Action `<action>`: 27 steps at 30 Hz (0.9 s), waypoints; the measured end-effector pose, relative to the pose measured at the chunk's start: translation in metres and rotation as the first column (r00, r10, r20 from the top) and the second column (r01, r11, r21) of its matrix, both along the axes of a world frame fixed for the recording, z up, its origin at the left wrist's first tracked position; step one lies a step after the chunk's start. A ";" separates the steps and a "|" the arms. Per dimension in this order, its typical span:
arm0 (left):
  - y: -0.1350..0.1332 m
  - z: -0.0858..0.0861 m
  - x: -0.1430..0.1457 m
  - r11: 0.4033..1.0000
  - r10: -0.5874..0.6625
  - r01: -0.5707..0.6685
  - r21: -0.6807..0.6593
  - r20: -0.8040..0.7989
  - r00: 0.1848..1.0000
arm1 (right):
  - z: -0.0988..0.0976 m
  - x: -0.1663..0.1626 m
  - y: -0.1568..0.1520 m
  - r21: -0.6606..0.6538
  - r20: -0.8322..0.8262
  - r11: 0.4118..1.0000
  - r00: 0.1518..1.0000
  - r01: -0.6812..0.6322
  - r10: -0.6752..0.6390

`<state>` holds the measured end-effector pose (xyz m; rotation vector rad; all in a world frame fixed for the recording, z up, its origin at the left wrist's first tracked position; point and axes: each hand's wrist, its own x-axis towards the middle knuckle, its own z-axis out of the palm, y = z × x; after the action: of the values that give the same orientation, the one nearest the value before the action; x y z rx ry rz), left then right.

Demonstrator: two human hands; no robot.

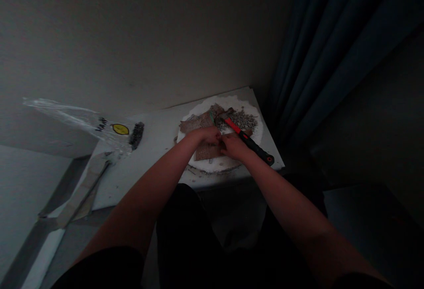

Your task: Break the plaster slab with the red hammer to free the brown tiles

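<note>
My left hand (211,135) and my right hand (234,146) meet over a piece of brown, rough-textured cloth or sheet (205,151) that lies on a round white board (256,136). The fingers of both hands are bent close together, and what is pinched between them is too dark and small to make out. Beside my right hand rests a hammer (253,144) with a red and black handle, its head towards the back of the board. A heap of small grey bits (244,121) lies behind the hammer.
The board sits on a white table (155,147) against a wall. At its left stands a clear plastic bag (119,129) with a yellow label and dark contents. A cardboard strip (84,192) lies at the left edge. Blue curtains (318,59) hang at the right.
</note>
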<state>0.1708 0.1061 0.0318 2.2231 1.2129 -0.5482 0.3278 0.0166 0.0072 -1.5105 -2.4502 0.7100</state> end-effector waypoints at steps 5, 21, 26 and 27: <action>0.000 -0.001 -0.001 1.000 -0.018 0.018 -0.016 -0.008 1.000 | -0.002 0.000 0.000 -0.003 -0.010 1.000 1.000 0.007 -0.007; -0.015 -0.005 -0.010 0.962 -0.109 0.103 0.254 0.010 0.994 | -0.008 0.000 0.003 0.039 -0.063 0.999 0.998 0.008 -0.005; -0.022 -0.014 -0.028 0.958 -0.098 0.023 0.285 0.251 0.963 | -0.009 0.000 0.003 0.026 -0.060 1.000 0.998 0.001 0.000; -0.022 -0.017 -0.032 0.965 -0.067 -0.016 0.261 0.305 0.950 | -0.009 0.000 0.003 0.026 -0.058 1.000 0.998 0.001 0.001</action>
<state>0.1391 0.0836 0.0152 2.4306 1.1417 -0.0375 0.3280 0.0191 -0.0014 -1.4600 -2.4078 0.7089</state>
